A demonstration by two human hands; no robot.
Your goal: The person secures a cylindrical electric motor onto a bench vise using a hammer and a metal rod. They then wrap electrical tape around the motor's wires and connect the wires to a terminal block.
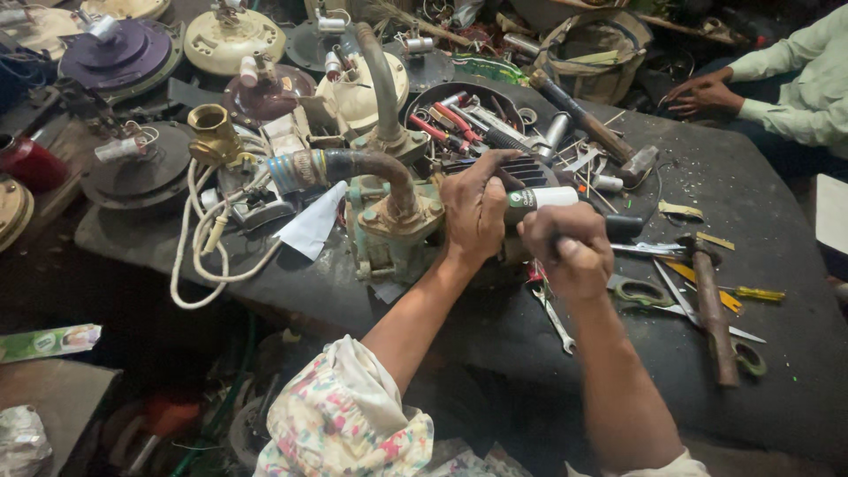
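In the head view, centre of the frame, the left hand [475, 212] lies spread over the finned dark body of a pump motor [521, 172], fingers curled over its top edge, pressing it rather than gripping it. The right hand [570, 252], just right of it, is clenched round the dark handle of a tool whose working end I cannot see; a white and green can [541, 198] lies between the two hands, touching or just behind the right knuckles, and whether either hand grips it is hidden. The motor joins a greenish pump casing [389, 225] to its left, with a rusty pipe [371, 163] bending toward the upper left and a second pipe rising behind it. As for progress, the pump is in one piece: casing, pipes and motor sit together on the dark table [777, 353], no cover or bolt visibly removed, so the work looks early or in mid-course. Lower right lie a hammer [711, 309], scissors [649, 291] and a yellow screwdriver [751, 292]; a spanner [555, 318] lies below the right hand. A round tray of tools [473, 110] sits behind the motor. Ceiling-fan housings [119, 53] crowd the upper left. At the upper right another person's hands [702, 93] rest on the table's edge, well apart.
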